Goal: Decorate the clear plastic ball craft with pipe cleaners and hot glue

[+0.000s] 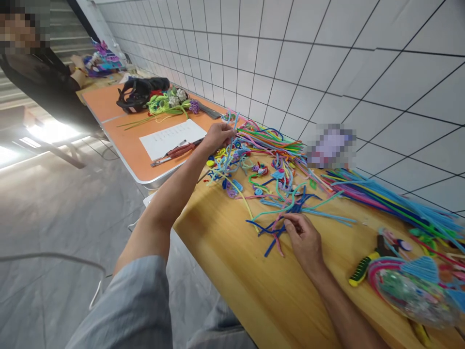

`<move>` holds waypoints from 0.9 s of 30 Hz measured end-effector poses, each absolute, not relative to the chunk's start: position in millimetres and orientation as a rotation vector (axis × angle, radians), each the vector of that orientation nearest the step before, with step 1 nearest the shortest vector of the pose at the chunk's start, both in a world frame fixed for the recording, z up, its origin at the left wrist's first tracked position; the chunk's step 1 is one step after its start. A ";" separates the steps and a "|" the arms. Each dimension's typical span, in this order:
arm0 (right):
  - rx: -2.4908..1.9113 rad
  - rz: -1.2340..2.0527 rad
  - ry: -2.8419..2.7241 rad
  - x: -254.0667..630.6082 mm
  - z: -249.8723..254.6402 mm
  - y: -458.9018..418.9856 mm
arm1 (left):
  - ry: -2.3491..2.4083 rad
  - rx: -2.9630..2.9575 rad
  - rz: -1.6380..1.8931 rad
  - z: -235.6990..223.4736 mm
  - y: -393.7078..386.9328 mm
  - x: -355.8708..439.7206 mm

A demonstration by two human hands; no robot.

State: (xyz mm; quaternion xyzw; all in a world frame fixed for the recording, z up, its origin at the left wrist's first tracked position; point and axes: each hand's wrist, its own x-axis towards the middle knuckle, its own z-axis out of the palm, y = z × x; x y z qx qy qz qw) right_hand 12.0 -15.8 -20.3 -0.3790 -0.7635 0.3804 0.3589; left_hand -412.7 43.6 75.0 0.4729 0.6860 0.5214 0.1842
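My left hand (217,136) reaches far out to the left end of the wooden table (225,271) and pinches a light blue pipe cleaner (229,145) that stands up from a tangled pile of coloured pipe cleaners (261,169). My right hand (304,238) rests nearer to me, fingers curled and pinched on dark blue pipe cleaner pieces (276,231) lying on the wood. Long straight pipe cleaners (385,198) lie bundled along the wall side.
A yellow-and-black handled tool (363,267) and a clear bag of finished craft pieces (414,291) lie at the right. An orange table (119,140) beyond holds a paper sheet (172,138), red pliers (178,151) and a black bag (140,93). Another person (39,72) stands at the far left.
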 end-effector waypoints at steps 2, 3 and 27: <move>-0.971 0.948 -1.976 11.6 -19.9 -16.5 | 1.882 1.343 1.585 79.7 47.9 -410.9; -0.974 0.932 -1.974 11.5 -19.6 -16.7 | 1.883 1.359 1.645 82.7 50.1 -409.6; -0.975 0.812 -2.024 13.8 -12.6 -18.7 | 2.212 2.092 0.926 50.2 30.8 -341.1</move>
